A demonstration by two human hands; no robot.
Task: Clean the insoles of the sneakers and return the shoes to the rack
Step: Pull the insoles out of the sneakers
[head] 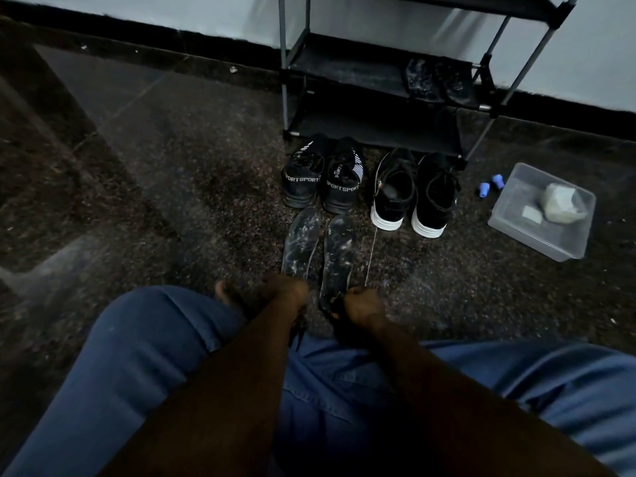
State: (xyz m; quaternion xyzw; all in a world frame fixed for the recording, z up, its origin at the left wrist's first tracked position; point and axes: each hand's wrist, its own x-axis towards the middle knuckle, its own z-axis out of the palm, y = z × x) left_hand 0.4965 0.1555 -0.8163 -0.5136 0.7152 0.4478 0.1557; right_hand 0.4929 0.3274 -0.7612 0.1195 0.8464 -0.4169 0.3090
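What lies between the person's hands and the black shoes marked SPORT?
Two white-smeared insoles lie side by side there, running from the left hand and right hand nearly to the SPORT shoes; the head view shows it.

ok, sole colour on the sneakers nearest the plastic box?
White soles; clearest in head view.

1. One rack.
2. Four sneakers, on the floor just in front of the rack.
3. Two insoles, farther from the rack than the sneakers.
4. Two dark speckled pieces on a rack shelf; kind unclear.
5. Two blue bits, right of the rack.
6. One box, right of the rack, holding two pale lumps.
7. Two hands, farthest from the rack: left hand, right hand.
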